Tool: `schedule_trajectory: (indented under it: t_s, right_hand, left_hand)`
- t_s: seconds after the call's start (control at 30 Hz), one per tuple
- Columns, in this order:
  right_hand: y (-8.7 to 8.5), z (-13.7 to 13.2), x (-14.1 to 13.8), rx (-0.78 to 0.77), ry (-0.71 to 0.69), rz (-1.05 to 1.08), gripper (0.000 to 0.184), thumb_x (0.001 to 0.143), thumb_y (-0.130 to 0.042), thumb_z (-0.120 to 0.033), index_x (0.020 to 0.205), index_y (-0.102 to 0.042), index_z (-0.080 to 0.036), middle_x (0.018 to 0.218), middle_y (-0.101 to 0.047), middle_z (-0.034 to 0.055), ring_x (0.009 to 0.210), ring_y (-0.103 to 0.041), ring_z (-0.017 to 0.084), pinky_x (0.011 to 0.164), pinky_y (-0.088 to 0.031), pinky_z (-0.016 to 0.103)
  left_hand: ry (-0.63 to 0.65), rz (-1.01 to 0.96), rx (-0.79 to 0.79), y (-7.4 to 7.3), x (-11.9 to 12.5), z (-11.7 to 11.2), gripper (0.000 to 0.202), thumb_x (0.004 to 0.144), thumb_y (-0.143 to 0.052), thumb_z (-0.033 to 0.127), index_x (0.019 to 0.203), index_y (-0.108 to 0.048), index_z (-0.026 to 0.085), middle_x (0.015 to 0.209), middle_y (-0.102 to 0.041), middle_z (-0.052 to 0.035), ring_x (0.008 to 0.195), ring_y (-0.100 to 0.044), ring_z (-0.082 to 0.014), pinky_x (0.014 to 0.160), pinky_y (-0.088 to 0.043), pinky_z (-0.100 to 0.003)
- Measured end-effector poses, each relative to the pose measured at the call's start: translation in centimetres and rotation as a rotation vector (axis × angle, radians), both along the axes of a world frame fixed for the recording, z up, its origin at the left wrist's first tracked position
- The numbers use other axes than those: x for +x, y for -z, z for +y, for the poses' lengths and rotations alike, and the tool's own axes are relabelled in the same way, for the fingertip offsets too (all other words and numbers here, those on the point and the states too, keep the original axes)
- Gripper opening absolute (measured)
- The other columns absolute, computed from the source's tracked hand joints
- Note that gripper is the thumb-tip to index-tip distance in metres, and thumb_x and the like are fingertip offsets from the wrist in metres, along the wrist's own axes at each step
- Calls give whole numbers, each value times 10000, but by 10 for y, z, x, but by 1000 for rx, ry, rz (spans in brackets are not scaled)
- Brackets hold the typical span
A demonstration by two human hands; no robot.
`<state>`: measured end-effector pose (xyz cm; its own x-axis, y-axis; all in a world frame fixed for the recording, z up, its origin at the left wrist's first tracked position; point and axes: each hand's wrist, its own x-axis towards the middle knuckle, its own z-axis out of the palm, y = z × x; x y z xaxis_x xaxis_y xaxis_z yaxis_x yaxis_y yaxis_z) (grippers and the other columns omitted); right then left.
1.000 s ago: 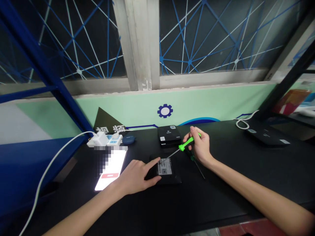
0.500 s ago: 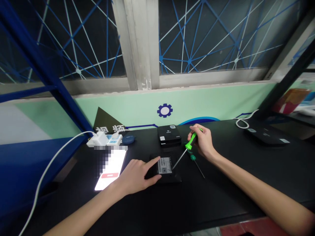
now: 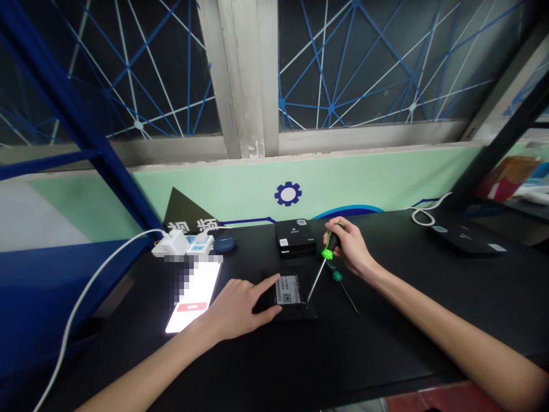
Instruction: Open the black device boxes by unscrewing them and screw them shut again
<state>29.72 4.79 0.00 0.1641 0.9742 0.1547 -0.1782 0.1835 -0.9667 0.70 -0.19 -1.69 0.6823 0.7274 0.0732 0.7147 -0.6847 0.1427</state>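
A flat black box-shaped device (image 3: 295,312) with a white printed label (image 3: 287,289) lies on the dark table. My left hand (image 3: 240,306) rests on its left side, index finger and thumb spread apart on either side of the label's left end. In my right hand (image 3: 348,243) is a green and black screwdriver (image 3: 328,252), its handle gripped and its shaft slanting down to the left. The tip is at the device's right part, beside the label; whether it sits in a screw is too small to tell. A second screwdriver with a dark green handle (image 3: 337,276) lies to the right of the device.
Behind the device stand stacked black boxes (image 3: 295,236). A lit phone (image 3: 195,297) lies left of my left hand, with a white power strip (image 3: 199,245) and a dark blue case (image 3: 224,245) beyond it. Another black device (image 3: 465,237) sits far right, near a white cable (image 3: 422,216).
The screwdriver's tip has moved slightly right and toward me on the device, and its shaft stands steeper. My right hand's grip on the handle has shifted. My left hand stays put.
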Motion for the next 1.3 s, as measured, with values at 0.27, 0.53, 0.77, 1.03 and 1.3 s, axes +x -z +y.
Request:
schedule_trajectory:
  t_s: [0.27, 0.53, 0.77, 1.03, 1.3]
  right_hand:
    - [7, 0, -5, 4, -24, -53, 325, 780, -703, -473, 818, -512, -212, 507, -599, -53, 296, -310, 34, 290, -211, 139]
    - [6, -4, -12, 16, -12, -41, 378, 776, -710, -518, 792, -495, -208, 508, -606, -48, 273, -291, 25, 274, -191, 142]
    - [8, -3, -9, 26, -29, -18, 384, 794, -699, -535, 771, -495, -211, 530, -613, -44, 280, -273, 26, 270, -171, 160]
    - [6, -2, -7, 13, 21, -33, 373, 805, -708, -498, 729, -497, -199, 562, -638, -24, 312, -354, 35, 290, -237, 159]
    - [8, -1, -7, 20, 16, -39, 401, 774, -725, -529, 730, -503, -198, 556, -645, -31, 297, -364, 28, 277, -235, 148]
  left_hand:
    - [-5, 18, -16, -1, 1, 0, 631, 978, -358, 620, 1489, -385, 251, 589, -522, 46, 545, -530, -160, 568, -357, -237]
    - [3, -7, -11, 0, 0, 0, 639, 973, -355, 629, 1485, -393, 248, 574, -518, 50, 533, -532, -155, 576, -383, -237]
    - [-2, -23, -17, 0, 0, -1, 636, 972, -356, 629, 1477, -405, 246, 574, -505, 53, 524, -528, -153, 590, -415, -247]
    - [-9, 1, -19, 0, 1, 0, 644, 974, -355, 627, 1493, -377, 246, 553, -509, 55, 522, -532, -165, 598, -416, -257]
    - [-6, -8, -16, 0, 0, -1, 641, 973, -352, 628, 1485, -391, 245, 557, -515, 54, 526, -537, -160, 603, -413, -250]
